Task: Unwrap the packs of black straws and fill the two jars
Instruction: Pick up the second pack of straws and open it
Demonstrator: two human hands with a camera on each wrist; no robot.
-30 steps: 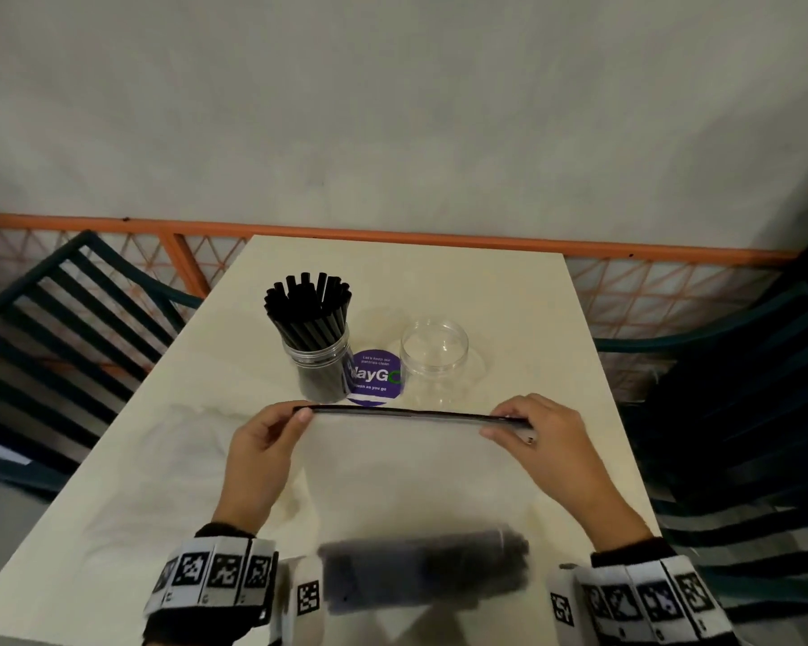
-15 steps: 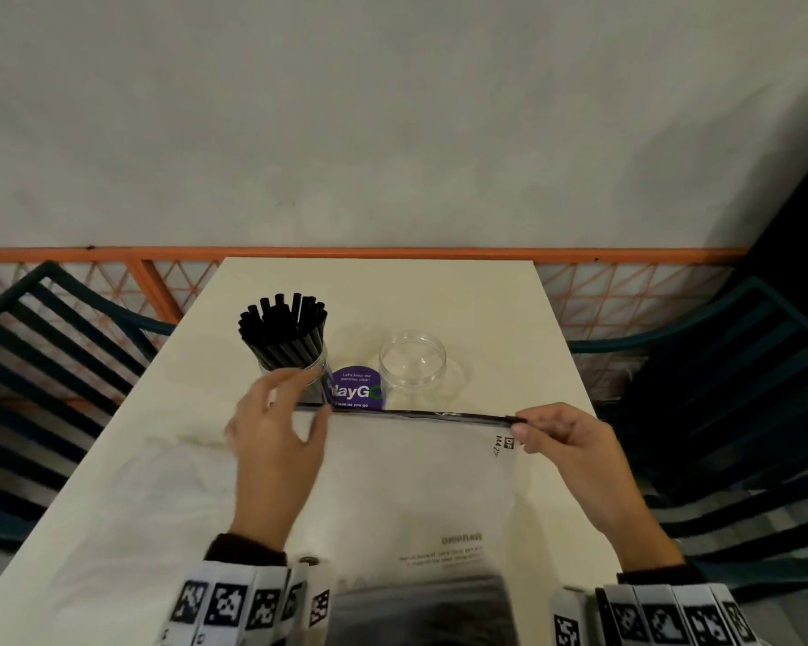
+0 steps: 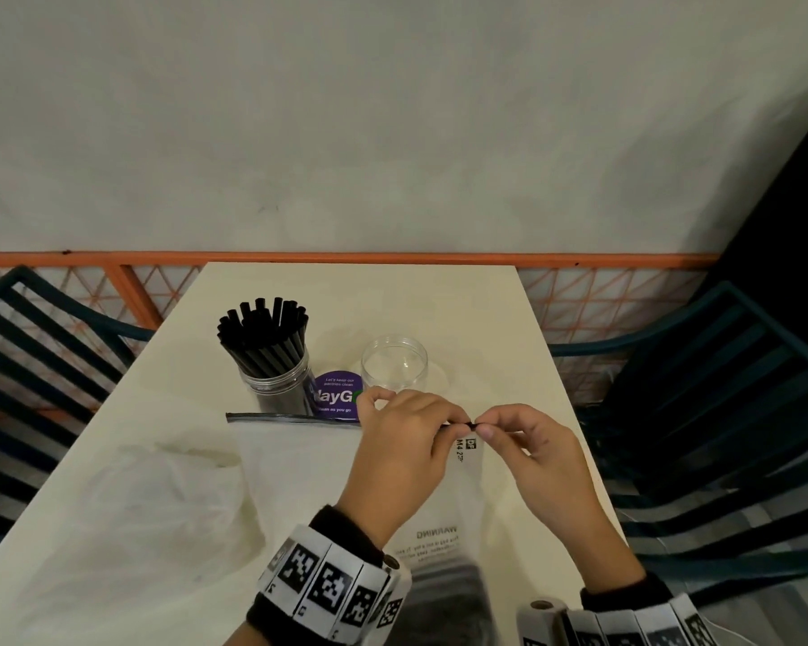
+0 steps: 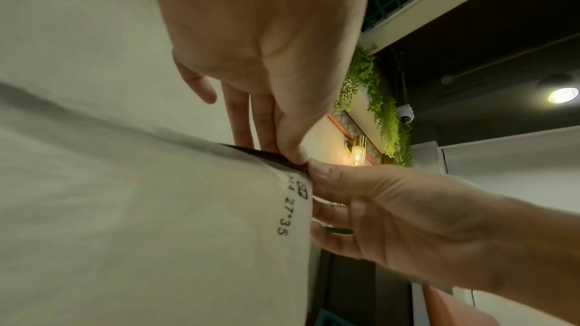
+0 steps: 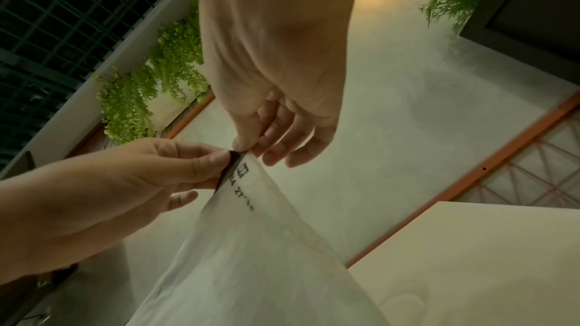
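At the near edge, a dark blurred bundle inside the clear zip bag is cut off and hard to identify. Left hand and right hand each pinch the bag's black zip strip at its right corner. Beyond stand the jar of black straws and the empty jar on the worktop.

The far half of the table is left bare. At 12 o'clock from the hands, the way is blocked by an empty jar; at 11 o'clock, by a straw-filled jar.
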